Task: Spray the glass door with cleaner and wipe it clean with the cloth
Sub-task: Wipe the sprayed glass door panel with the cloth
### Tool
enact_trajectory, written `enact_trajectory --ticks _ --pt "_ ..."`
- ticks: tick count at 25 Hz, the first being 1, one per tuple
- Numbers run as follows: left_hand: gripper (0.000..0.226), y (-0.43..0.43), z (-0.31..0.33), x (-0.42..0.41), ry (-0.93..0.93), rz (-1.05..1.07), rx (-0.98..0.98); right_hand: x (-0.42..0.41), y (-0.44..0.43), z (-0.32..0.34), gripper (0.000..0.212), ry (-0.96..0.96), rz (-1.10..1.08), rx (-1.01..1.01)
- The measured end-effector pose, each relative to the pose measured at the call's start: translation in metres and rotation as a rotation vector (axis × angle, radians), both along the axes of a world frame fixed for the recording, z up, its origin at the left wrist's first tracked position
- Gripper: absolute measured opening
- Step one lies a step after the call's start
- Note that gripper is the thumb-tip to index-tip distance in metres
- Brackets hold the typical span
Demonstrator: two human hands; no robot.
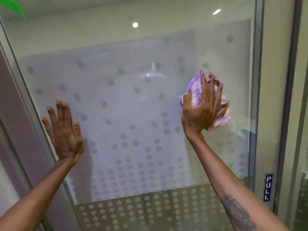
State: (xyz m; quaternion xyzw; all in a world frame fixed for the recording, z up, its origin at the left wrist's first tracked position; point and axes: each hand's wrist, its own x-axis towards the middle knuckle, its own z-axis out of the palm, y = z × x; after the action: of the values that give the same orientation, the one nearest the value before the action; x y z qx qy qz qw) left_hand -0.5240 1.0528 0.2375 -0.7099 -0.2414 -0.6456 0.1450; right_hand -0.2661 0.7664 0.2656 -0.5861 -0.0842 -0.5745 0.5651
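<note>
Purple cloth (198, 90) under gripping right hand (202, 110), left hand (64, 130) spread flat, "PULL" label (268, 187) nearby

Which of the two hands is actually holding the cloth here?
The right hand, bunching the purple-and-white cloth against the glass door near the frame with the PULL sign. The left hand is empty, flat and open on the glass.

— What carries everything here?
— The glass door (133, 105), upright, patterned with frosted dots.
— What's on it?
— The left hand (64, 132) flat near its left edge, a purple-and-white cloth (195, 90) pressed under the right hand (202, 107), and a blue PULL sign (268, 187) on the right frame.
</note>
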Motion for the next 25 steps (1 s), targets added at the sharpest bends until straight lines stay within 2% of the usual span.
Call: enact_trajectory --ticks 3,7,12,17,25 --pt "0.06 -0.003 0.001 0.0 0.007 0.001 -0.006 -0.007 0.006 0.047 0.061 0.0 0.03 0.031" --pt "0.06 -0.005 0.002 -0.001 0.014 0.009 -0.029 -0.023 0.02 0.079 0.064 -0.037 0.055 -0.055" --pt "0.059 -0.006 0.002 -0.002 0.017 -0.012 -0.054 -0.073 0.072 0.094 0.067 -0.161 0.06 -0.223" --pt "0.058 0.001 -0.001 -0.004 0.037 -0.037 -0.058 -0.119 0.131 0.103 0.067 -0.289 0.078 -0.279" --pt "0.058 0.009 -0.003 0.0 0.031 -0.058 -0.037 -0.178 0.201 0.107 0.058 -0.469 0.12 -0.467"
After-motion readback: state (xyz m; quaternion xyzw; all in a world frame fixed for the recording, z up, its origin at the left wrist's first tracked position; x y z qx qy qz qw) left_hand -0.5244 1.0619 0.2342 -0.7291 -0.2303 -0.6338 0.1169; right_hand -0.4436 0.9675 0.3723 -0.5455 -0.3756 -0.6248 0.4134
